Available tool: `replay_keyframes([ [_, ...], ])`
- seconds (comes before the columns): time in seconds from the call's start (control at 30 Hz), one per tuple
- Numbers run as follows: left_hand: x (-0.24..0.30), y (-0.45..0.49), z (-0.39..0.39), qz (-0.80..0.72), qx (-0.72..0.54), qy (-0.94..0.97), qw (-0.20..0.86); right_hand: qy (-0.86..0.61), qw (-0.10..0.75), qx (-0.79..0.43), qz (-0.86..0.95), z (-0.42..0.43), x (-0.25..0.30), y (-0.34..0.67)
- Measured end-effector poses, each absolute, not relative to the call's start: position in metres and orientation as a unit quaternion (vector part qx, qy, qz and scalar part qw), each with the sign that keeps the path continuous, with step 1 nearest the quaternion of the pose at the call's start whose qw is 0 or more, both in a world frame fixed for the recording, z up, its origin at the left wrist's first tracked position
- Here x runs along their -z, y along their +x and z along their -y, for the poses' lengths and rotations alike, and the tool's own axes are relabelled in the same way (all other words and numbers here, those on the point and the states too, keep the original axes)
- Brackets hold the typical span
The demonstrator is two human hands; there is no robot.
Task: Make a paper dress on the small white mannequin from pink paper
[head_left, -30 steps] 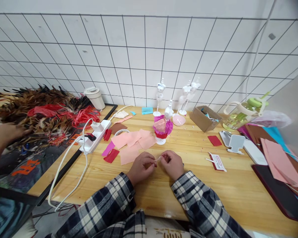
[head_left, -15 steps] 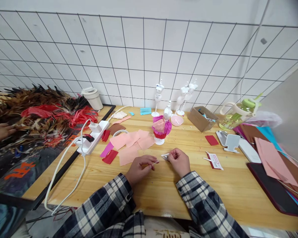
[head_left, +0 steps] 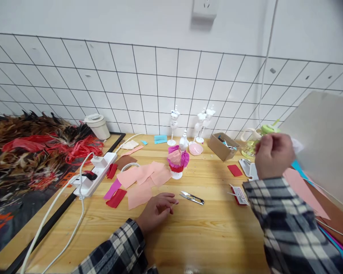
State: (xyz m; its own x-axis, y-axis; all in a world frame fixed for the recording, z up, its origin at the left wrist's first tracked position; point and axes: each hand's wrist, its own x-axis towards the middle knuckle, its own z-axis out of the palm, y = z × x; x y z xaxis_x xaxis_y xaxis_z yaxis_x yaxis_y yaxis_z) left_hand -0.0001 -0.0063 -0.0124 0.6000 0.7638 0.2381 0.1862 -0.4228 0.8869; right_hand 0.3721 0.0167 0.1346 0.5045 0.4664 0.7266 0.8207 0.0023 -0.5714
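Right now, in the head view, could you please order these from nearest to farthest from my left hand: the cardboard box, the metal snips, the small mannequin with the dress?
From your left hand:
1. Metal snips: just right of the fingertips.
2. Small mannequin with the dress: ahead, slightly to the right.
3. Cardboard box: farthest, ahead and well to the right.

Clock face laid over my view: no word, number or brand that I can make out. At 4 o'clock, a red packet (head_left: 236, 199) lying on the wooden table (head_left: 205, 239) bears a white label (head_left: 240, 195) with small reddish print, too fine to read from here. At 8 o'clock, blocky orange marks (head_left: 0, 223) on a dark surface (head_left: 31, 207) look like written characters, but run off the edge of my view; I cannot tell which they are.
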Motion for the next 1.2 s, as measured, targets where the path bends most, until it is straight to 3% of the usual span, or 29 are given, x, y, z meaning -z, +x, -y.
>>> replay_keyframes([
  [0.03, 0.012, 0.000, 0.006, -0.305, -0.323, 0.780, 0.441, -0.679, 0.531, 0.167, 0.478, -0.035, -0.140, 0.385],
  [0.2, 0.012, 0.001, 0.005, -0.319, -0.326, 0.770, 0.446, -0.819, 0.259, 0.069, 0.508, -0.099, -0.117, 0.427],
  [0.3, 0.010, 0.002, 0.005, -0.325, -0.320, 0.765, 0.455, -0.855, 0.211, 0.080, 0.467, -0.102, -0.096, 0.437],
  [0.4, 0.009, 0.003, 0.003, -0.323, -0.319, 0.760, 0.465, -0.865, 0.235, 0.099, 0.431, -0.086, -0.091, 0.427],
  [0.47, 0.008, 0.003, 0.002, -0.315, -0.321, 0.759, 0.471, -0.831, 0.296, 0.116, 0.456, -0.066, -0.091, 0.403],
  [0.57, 0.007, 0.002, 0.002, -0.276, -0.319, 0.772, 0.475, -0.650, 0.351, 0.012, 0.674, -0.025, -0.082, 0.340],
  [0.67, 0.004, 0.002, 0.003, -0.227, -0.311, 0.791, 0.476, -0.429, 0.330, -0.090, 0.836, 0.018, -0.055, 0.268],
  [0.73, 0.001, 0.001, 0.005, -0.208, -0.301, 0.795, 0.483, -0.366, 0.323, -0.121, 0.864, 0.038, -0.034, 0.233],
  [0.9, -0.002, 0.000, 0.008, -0.190, -0.274, 0.781, 0.529, -0.397, 0.358, -0.151, 0.832, 0.053, -0.006, 0.203],
  [1.2, -0.010, 0.004, 0.013, -0.178, -0.292, 0.723, 0.600, -0.416, 0.400, -0.237, 0.781, 0.061, -0.009, 0.201],
])
